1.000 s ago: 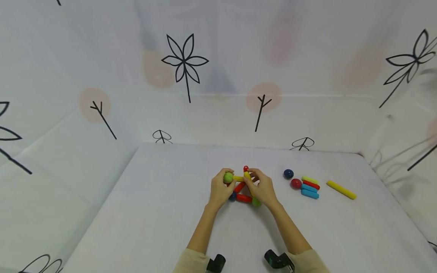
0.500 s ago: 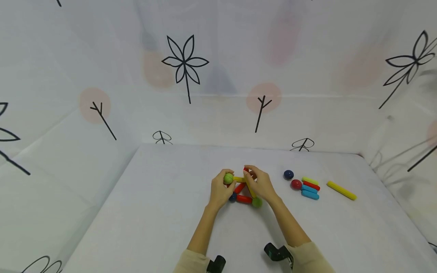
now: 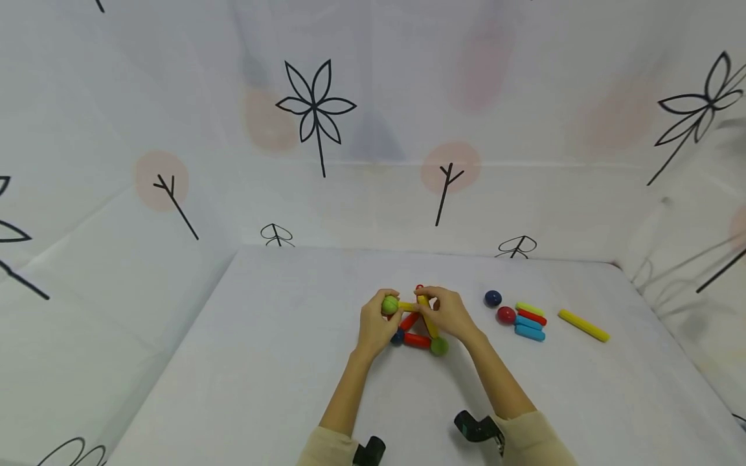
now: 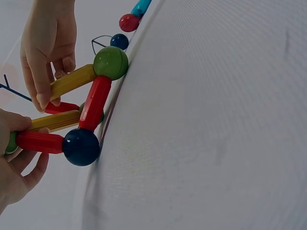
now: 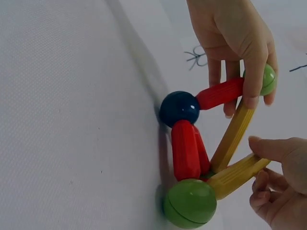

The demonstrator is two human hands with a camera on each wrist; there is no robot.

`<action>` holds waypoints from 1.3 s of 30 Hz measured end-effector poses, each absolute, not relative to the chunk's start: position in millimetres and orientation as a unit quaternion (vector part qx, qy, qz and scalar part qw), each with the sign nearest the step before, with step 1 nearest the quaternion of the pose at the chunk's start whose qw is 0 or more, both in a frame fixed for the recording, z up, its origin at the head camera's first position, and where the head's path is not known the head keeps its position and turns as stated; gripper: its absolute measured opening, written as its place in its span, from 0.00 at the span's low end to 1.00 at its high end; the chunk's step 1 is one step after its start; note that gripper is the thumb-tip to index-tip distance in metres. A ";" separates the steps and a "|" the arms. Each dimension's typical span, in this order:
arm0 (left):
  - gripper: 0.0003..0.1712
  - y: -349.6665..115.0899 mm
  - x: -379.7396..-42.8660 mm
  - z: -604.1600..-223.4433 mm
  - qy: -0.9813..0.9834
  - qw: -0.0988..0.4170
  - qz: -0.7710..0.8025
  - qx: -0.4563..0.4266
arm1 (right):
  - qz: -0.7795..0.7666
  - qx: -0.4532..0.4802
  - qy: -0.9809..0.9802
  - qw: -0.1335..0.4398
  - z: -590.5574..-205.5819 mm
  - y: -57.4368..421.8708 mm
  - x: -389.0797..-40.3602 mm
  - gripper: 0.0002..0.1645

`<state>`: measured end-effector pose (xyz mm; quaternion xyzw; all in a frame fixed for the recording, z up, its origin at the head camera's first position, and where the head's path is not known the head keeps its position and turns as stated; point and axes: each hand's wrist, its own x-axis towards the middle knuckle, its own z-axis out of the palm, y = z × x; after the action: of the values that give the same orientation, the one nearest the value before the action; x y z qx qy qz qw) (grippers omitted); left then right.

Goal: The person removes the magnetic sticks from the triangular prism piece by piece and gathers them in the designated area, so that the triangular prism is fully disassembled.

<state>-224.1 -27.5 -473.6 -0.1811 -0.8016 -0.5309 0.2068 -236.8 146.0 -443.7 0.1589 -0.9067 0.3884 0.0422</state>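
Observation:
A frame of magnetic rods and balls stands on the white table between both hands. My left hand (image 3: 375, 323) grips the light green ball (image 3: 390, 305) at its raised corner, where a red rod (image 5: 220, 94) and a yellow rod (image 5: 232, 139) meet. That red rod runs down to a dark blue ball (image 5: 179, 108), and another red rod (image 3: 417, 340) links this to the front green ball (image 3: 439, 346). My right hand (image 3: 449, 317) pinches the upper end of a second yellow rod (image 3: 430, 323), slanting up from the front green ball. A further red rod (image 4: 62, 108) shows behind.
To the right lie a dark blue ball (image 3: 493, 298) and a red ball (image 3: 506, 315). Beside them are a lime rod (image 3: 530, 308), a red one and two blue rods (image 3: 529, 332). A long yellow rod (image 3: 583, 325) lies farther right. A printed cloth (image 3: 373, 194) backs the table.
My right hand reached up to the red rod's far end half a second ago and has since come back down to the yellow rod. My left hand stays put on the light green ball.

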 end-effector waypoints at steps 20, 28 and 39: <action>0.16 -26.6 -223.7 -473.2 -0.804 0.203 -0.531 -0.175 | 0.486 0.085 -0.865 0.089 -447.8 187.8 -204.1 0.18; 0.16 -27.2 -223.2 -472.5 -0.802 0.201 -0.535 -0.174 | 0.475 0.085 -0.867 0.122 -450.4 204.0 -185.2 0.16; 0.16 -27.8 -223.5 -473.6 -0.803 0.202 -0.532 -0.177 | 0.407 0.068 -0.902 0.129 -471.4 224.9 -165.0 0.16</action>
<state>-223.5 -27.8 -473.6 -0.1772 -0.8030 -0.5321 0.2016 -165.0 224.9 -471.4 0.0678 -0.9016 0.4074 0.1290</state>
